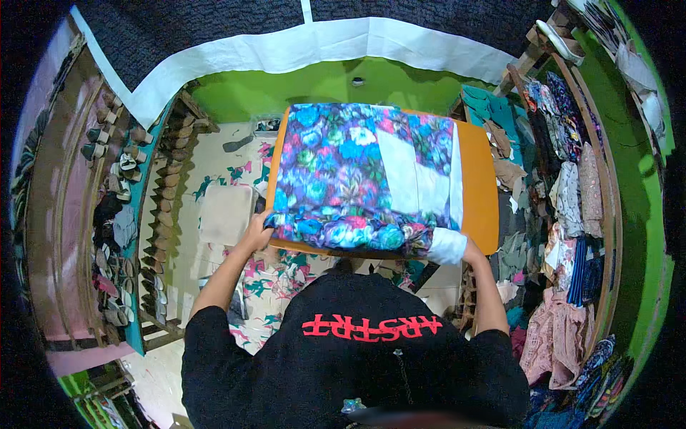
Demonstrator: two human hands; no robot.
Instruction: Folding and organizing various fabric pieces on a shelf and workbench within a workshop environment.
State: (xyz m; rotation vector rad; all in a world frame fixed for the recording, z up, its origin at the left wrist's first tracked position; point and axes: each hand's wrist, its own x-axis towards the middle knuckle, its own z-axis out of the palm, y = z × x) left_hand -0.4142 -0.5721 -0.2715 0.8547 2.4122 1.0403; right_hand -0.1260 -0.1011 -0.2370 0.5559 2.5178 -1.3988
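Floral cloth (329, 157) lies ahead, its folded near band (350, 232) running left to right between left hand (258, 230), pinching 1 end, and right hand (473, 252), fingers hidden, grip unclear.

Orange tabletop (480, 189), blue and purple floral fabric (329, 164) covering most of it, partly white at right

Blue, purple and pink florals on the cloth (329, 161), orange tabletop (480, 186), black shirt (286, 372), green wall (250, 91)
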